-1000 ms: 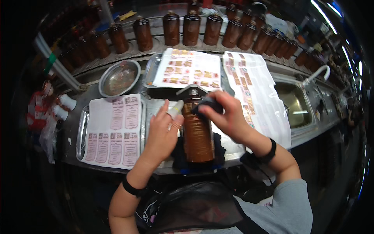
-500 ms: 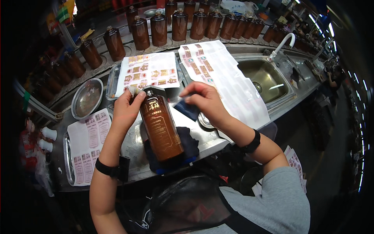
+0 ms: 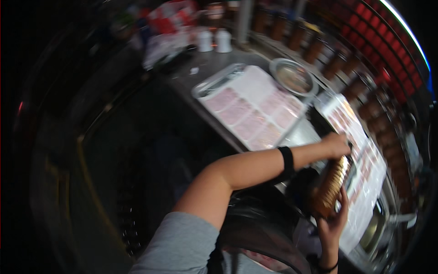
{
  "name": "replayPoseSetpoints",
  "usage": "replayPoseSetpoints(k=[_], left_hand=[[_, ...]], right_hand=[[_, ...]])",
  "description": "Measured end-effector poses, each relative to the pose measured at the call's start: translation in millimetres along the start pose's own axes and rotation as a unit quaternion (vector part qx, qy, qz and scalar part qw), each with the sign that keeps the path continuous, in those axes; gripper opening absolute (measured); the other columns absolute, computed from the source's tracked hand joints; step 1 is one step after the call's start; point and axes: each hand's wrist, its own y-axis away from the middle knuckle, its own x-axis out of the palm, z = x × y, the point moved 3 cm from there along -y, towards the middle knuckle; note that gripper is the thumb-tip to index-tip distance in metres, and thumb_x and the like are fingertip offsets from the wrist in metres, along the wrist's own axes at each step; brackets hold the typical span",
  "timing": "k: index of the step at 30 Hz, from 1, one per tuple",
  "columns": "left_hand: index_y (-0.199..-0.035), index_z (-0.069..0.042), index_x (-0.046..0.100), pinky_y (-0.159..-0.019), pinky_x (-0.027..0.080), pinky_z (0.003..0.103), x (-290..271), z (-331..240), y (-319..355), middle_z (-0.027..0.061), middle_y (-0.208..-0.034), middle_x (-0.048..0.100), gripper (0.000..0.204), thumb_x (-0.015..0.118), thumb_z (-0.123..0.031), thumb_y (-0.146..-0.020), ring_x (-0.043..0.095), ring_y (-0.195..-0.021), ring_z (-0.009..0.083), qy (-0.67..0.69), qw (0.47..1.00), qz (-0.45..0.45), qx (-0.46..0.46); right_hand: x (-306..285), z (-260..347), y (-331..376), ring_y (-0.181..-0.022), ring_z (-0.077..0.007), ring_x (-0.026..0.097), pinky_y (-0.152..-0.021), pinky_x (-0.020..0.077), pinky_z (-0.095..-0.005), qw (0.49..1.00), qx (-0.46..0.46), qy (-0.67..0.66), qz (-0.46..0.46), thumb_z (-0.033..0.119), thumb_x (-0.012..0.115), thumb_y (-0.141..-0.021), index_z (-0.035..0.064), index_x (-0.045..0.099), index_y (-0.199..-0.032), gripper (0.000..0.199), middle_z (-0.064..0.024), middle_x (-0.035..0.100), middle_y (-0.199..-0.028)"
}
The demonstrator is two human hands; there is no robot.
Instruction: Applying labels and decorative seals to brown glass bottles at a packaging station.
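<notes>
1. two white cylindrical pieces (image 3: 214, 41) stand toward the left part of your desk (image 3: 211, 68).
2. right of them, a metal tray (image 3: 199, 91) sits beneath your pinkish label sheet (image 3: 253, 109).
3. just beyond it is a round metal bowl (image 3: 276, 74).
4. your brown bottle (image 3: 332, 185) slants between your two hands; whether it touches the desk is unclear.
5. your right hand (image 3: 334, 223) cups its lower end, while your left hand (image 3: 336, 146) closes around its neck.
6. farther right, a white sheet (image 3: 365, 194) lies beside the sink (image 3: 377, 223).
</notes>
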Motion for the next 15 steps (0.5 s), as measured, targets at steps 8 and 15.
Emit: replayPoseSetpoints(k=[8, 15], left_hand=[[-0.089, 0.001, 0.069, -0.073, 0.050, 0.029, -238, 10, 245, 0.0028, -0.082, 0.068, 0.019, 0.077, -0.016, -0.083, 0.062, -0.078, 0.0097, 0.222, 0.968, -0.087, 0.082], [-0.082, -0.003, 0.061, -0.073, 0.047, 0.039, -241, 7, 594, 0.0083, -0.089, 0.061, 0.020, 0.079, -0.011, -0.077, 0.060, -0.084, 0.0285, -0.294, 0.754, -0.588, 0.011]], right_hand=[[67, 104, -57, -0.119, -0.0429, 0.057, -0.088, 0.0524, -0.0431, 0.861, -0.384, 0.115, 0.312, 0.023, 0.087, -0.066, -0.0005, 0.030, -0.150, 0.105, -0.0267, 0.047, -0.141], [207, 127, -53, -0.101, -0.0419, 0.064, -0.079, 0.0562, -0.0433, 0.724, -0.371, 0.244, 0.527, 0.010, 0.078, -0.064, 0.0075, 0.062, -0.121, 0.059, -0.0191, 0.066, -0.113]])
